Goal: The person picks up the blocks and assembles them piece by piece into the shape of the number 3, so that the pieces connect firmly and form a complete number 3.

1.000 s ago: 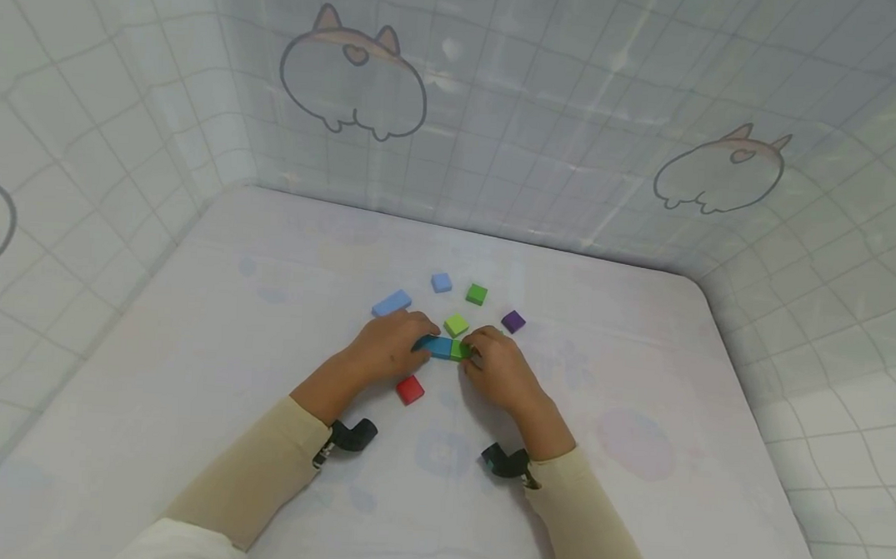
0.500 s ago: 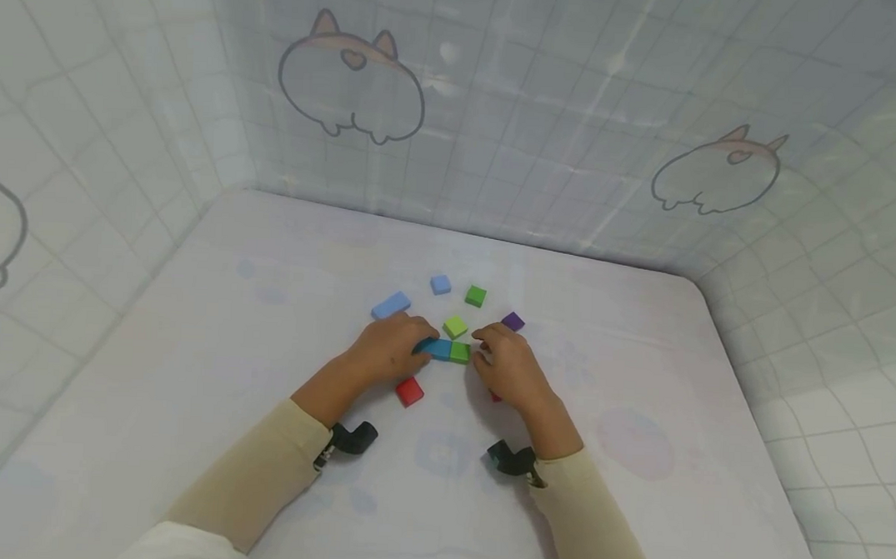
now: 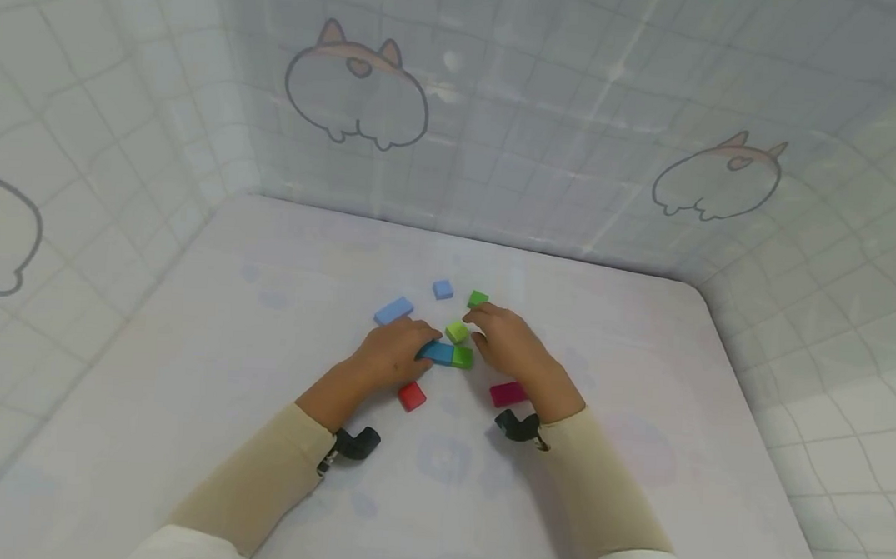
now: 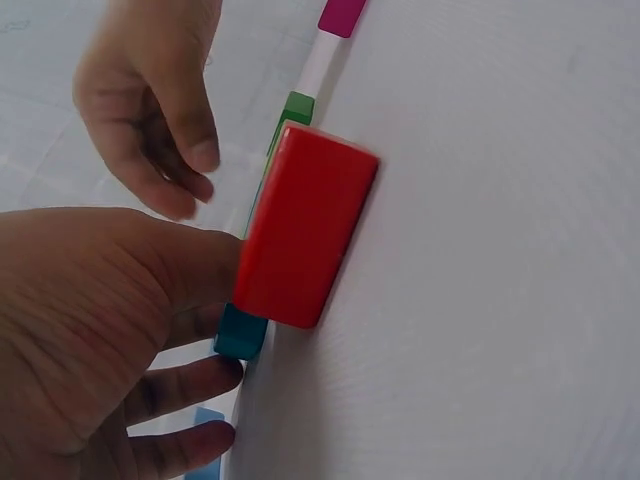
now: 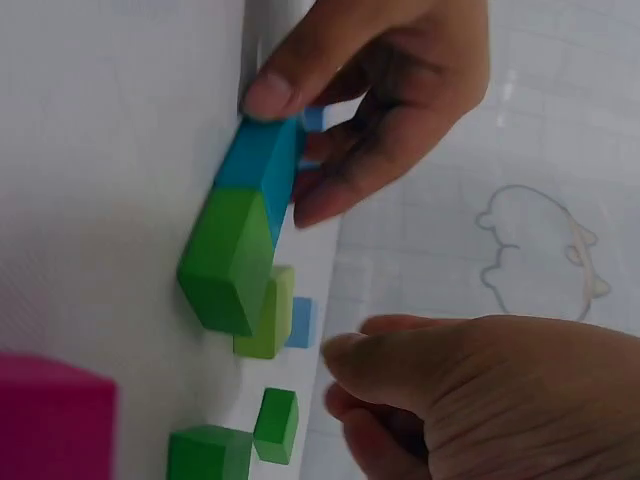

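My left hand (image 3: 388, 352) pinches a blue block (image 3: 439, 353) between thumb and fingers on the table. A green block (image 3: 463, 358) lies end to end with it. Just behind them sits a lime block (image 3: 456, 332). My right hand (image 3: 513, 342) hovers to the right of the lime block, fingers bent loosely; no block shows between them in the right wrist view. Close in front of the left hand lies a red block (image 4: 308, 225). A magenta block (image 3: 508, 394) is partly covered by the right wrist.
Farther back on the white table (image 3: 307, 248) lie a long light blue block (image 3: 394, 310), a small light blue block (image 3: 443, 289) and a small green block (image 3: 478, 299). Another green block (image 5: 210, 455) shows low in the right wrist view. A patterned wall (image 3: 528, 166) borders the back.
My right hand let go of the green block, drew back to the right, then moved away from me, uncovering the magenta block and covering the purple one. My left hand stays on the blue block.
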Action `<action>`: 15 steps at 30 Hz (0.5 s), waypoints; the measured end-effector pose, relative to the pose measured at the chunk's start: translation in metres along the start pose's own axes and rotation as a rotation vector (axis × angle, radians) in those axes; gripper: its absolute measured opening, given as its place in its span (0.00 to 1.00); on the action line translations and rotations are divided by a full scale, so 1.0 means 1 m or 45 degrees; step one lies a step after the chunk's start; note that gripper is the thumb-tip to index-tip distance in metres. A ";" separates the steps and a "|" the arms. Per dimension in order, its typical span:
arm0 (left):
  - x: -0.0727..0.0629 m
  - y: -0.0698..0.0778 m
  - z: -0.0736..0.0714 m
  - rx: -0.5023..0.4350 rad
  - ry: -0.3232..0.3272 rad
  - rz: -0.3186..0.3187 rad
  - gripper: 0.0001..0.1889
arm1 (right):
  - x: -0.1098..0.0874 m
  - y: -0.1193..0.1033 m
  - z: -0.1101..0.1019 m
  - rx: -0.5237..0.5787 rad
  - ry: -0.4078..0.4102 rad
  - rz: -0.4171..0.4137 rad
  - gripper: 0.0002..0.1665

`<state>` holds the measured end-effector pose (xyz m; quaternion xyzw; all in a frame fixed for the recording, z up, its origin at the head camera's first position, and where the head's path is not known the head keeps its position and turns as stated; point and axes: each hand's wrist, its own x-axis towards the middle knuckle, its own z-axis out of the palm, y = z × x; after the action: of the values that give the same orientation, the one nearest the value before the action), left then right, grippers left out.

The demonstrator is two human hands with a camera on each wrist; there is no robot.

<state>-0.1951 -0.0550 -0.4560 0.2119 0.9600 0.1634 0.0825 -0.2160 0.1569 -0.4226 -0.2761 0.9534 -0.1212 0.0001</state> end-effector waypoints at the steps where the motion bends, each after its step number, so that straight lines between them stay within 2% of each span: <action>1: 0.000 0.000 0.000 0.000 -0.002 -0.003 0.26 | 0.003 0.001 -0.001 -0.008 -0.036 0.000 0.19; 5: -0.001 0.001 0.000 -0.003 -0.001 -0.003 0.25 | 0.014 0.003 -0.001 -0.010 -0.163 -0.031 0.18; 8: -0.001 0.000 0.001 -0.012 0.000 -0.003 0.25 | 0.018 0.005 0.000 -0.002 -0.221 -0.075 0.19; 15: 0.000 -0.001 0.003 -0.025 0.018 0.003 0.25 | 0.022 0.006 0.005 -0.053 -0.216 -0.130 0.16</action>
<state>-0.1946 -0.0556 -0.4590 0.2113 0.9586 0.1743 0.0777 -0.2376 0.1485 -0.4275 -0.3337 0.9370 -0.0773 0.0688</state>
